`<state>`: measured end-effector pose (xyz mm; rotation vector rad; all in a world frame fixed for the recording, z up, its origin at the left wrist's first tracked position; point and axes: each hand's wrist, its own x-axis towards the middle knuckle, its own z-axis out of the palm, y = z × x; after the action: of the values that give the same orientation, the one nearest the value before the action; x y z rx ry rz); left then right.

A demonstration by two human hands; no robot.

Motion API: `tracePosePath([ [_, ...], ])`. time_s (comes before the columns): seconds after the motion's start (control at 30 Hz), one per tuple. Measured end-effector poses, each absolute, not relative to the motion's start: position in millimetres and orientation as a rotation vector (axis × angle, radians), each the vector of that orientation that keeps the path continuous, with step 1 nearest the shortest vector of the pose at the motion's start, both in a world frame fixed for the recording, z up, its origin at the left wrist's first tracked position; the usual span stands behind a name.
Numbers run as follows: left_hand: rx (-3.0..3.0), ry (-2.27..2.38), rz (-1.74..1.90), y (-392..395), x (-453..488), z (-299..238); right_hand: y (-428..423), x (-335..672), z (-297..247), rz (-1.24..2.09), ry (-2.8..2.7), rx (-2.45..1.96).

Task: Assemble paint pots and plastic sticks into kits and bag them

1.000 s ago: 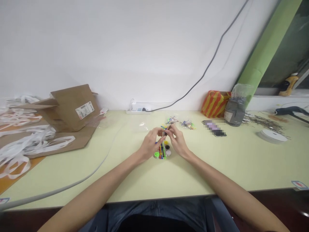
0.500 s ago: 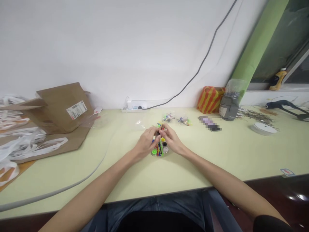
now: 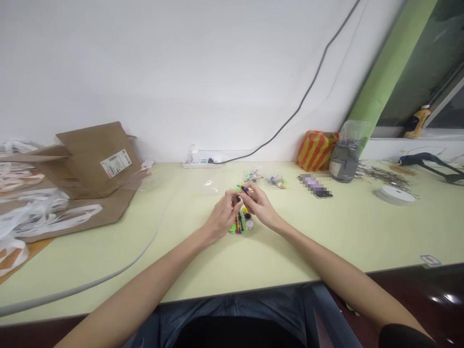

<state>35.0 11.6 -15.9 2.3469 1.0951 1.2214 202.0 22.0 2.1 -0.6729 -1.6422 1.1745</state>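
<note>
My left hand (image 3: pixel 222 212) and my right hand (image 3: pixel 261 207) are close together over the middle of the table, fingertips almost touching. Thumb and fingers of the right pinch a small dark stick-like piece (image 3: pixel 244 189). In the left fingertips is a small dark piece (image 3: pixel 239 198), mostly covered by the fingers. Whether the two pieces are joined I cannot tell. Just below the hands lies a group of small coloured plastic parts (image 3: pixel 240 225), with thin sticks, a green round piece (image 3: pixel 232 229), a black round piece (image 3: pixel 248 216) and a whitish round piece (image 3: pixel 249 225).
Behind the hands lie clear bags of coloured parts (image 3: pixel 277 181). A power strip (image 3: pixel 201 165) is against the wall. An open cardboard box (image 3: pixel 97 162) and white straps (image 3: pixel 47 212) fill the left. To the right are a phone (image 3: pixel 322 194), a striped bag (image 3: pixel 314 151) and a white spool (image 3: pixel 394 195).
My right fingers have lifted slightly, and more of the dark stick-like piece shows between them. My left hand has shifted a little and now covers more of the green round piece.
</note>
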Motion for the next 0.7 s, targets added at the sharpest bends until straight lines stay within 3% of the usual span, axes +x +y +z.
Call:
tracePosePath([
  [0.13,2.379,1.162,1.257,17,34,-20,23,202,5,1.064,-1.636,-0.726],
  [0.47,2.45,1.153,1.144,23,28,-20,29,203,1,1.343,-1.576,-0.785],
  [0.57,2.521,1.142,1.076,25,25,-18,32,207,3,1.167,-1.653,-0.866],
  [0.7,2.668,1.213,1.009,36,11,-12,42,223,7,0.65,-1.897,-1.024],
])
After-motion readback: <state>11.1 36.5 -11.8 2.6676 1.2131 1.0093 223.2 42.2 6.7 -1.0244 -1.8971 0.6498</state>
